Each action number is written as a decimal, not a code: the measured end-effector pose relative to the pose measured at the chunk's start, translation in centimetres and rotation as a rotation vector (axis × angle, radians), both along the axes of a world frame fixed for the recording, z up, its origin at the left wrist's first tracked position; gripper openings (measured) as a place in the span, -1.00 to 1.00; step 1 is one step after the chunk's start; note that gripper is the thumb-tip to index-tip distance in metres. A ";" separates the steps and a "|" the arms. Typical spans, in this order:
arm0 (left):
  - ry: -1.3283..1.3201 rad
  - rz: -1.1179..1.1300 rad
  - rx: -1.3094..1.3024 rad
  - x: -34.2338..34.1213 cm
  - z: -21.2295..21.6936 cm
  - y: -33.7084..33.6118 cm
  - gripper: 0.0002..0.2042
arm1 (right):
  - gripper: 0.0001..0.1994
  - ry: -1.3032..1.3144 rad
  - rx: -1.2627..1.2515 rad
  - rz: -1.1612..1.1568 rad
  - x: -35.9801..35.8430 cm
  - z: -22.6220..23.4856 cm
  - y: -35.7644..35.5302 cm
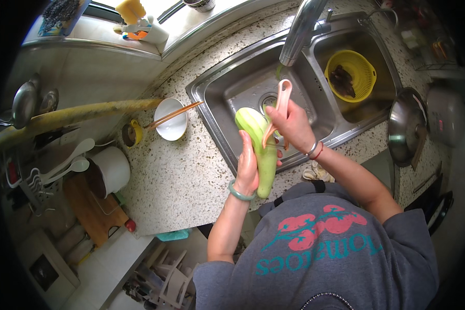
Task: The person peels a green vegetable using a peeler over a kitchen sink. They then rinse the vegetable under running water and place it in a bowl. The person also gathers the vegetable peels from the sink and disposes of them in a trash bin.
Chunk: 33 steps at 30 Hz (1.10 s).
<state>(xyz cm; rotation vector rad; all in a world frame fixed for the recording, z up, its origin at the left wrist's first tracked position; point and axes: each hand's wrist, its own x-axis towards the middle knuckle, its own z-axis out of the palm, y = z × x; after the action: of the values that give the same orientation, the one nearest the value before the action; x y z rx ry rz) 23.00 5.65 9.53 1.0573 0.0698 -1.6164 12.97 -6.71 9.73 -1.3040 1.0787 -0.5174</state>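
I watch the gourd (pixel 266 168) held aslant over the near rim of the sink (pixel 237 90), its far end above the left basin and its near end toward the wearer's shirt (pixel 315 268). The left hand (pixel 248 168) is clamped around it from the left, thumb laid along the side and some fingertips showing past the other edge. The right hand (pixel 293 126) has its fingers closed on the handle of the peeler (pixel 283 95), whose forked head straddles the middle of the gourd; I cannot tell whether the blade is biting or just resting. I judge this to be peeling, partway along: the far end looks pale and streaked, as if stripped, while the near end has an even green that I take for skin. A bit of green, likely peel (pixel 279 71), shows below the tap (pixel 297 39). As I read it, the next stroke calls for a steady left grip clear of the blade's path, light even pressure from the right, and then a small roll of the gourd to bring unpeeled skin up.
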 end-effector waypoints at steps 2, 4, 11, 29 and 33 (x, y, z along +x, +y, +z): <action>-0.024 -0.016 0.019 -0.4 0.3 -0.3 -0.28 | -0.68 0.027 -0.093 0.021 0.4 0.2 0.7; -0.054 -0.033 0.054 -0.7 1.0 -0.7 -0.27 | -0.69 0.054 -0.130 0.026 0.5 0.4 1.2; -0.147 -0.125 0.051 -0.8 1.3 -0.1 -0.27 | -0.74 0.104 -0.214 0.016 0.6 -0.2 1.7; -0.327 -0.353 -0.223 -0.4 1.5 2.7 -0.28 | -0.66 0.112 0.249 0.106 2.6 -7.9 -6.1; -0.325 -0.304 -0.162 0.0 0.1 2.7 -0.12 | -0.65 -0.009 0.170 -0.072 1.7 -7.6 -6.5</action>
<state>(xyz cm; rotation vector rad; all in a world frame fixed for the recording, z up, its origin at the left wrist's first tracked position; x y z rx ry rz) 22.99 8.35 9.61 1.2326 -0.4508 -1.6632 14.64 -13.21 2.11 -1.1163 1.1400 -0.4738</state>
